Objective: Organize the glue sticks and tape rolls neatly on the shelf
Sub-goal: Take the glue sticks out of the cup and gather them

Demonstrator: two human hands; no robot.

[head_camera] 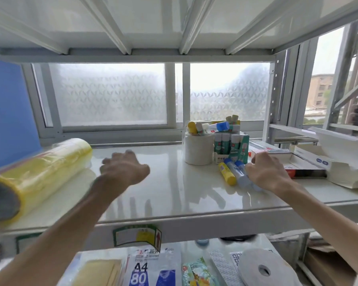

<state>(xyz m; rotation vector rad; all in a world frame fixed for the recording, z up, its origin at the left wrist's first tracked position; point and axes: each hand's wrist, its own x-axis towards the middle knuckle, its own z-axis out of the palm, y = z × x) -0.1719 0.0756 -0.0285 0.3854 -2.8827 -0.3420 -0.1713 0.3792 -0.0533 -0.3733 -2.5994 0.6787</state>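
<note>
The right hand is laid over blue-capped clear glue sticks lying on the glossy white shelf; whether they are gripped cannot be told. The left hand is spread, empty. The sticks are best gathered parallel, then stood beside the boxed upright glue sticks behind.

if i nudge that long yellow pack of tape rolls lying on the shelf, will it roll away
Probably yes: the yellow tape pack lies on its side as a cylinder on a glossy shelf, so it likely rolls easily. Several rolls together suggest it is fairly heavy. Its clear wrap may feel slippery.
</note>
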